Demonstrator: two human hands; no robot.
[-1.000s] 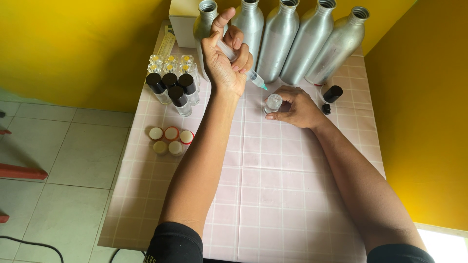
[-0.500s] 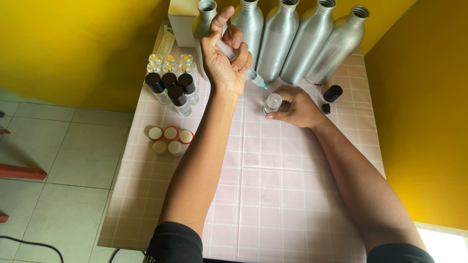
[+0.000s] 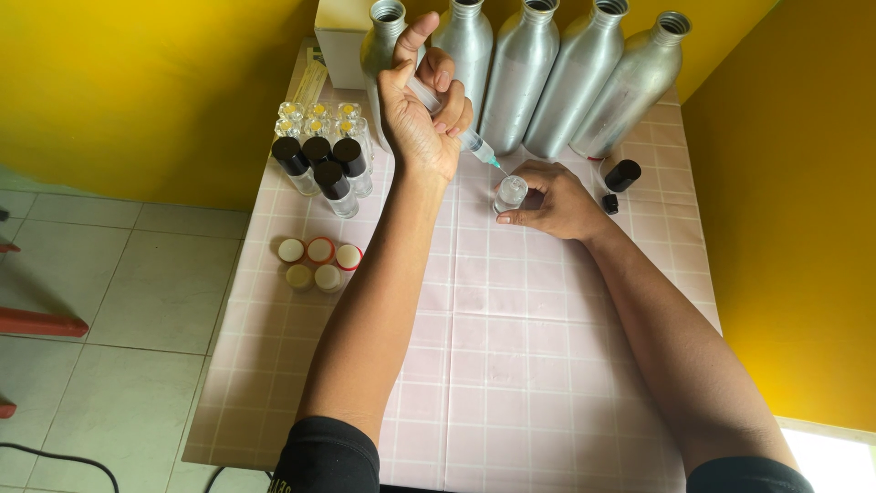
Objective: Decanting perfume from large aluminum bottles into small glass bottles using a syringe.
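My left hand (image 3: 422, 119) is closed around a clear syringe (image 3: 452, 114), thumb raised above the plunger end, with the needle slanting down to the right toward the mouth of a small clear vial (image 3: 510, 193). My right hand (image 3: 552, 199) is wrapped around that vial, fingers curled on its far side and thumb on the near side, holding it upright on the pink tiled table (image 3: 511, 365), toward the far edge near the middle.

Along the far edge I see a row of five tall aluminium bottles (image 3: 538, 82), all uncapped, with a pale box (image 3: 342, 46) at their left end. Near the far left corner stands a cluster of small vials with black caps (image 3: 321, 164), and behind them clear uncapped vials (image 3: 315, 119). Closer along the left edge lies a group of small round lids (image 3: 319, 263). Just right of my right hand sits a black cap (image 3: 622, 174) and a smaller black piece (image 3: 610, 204).
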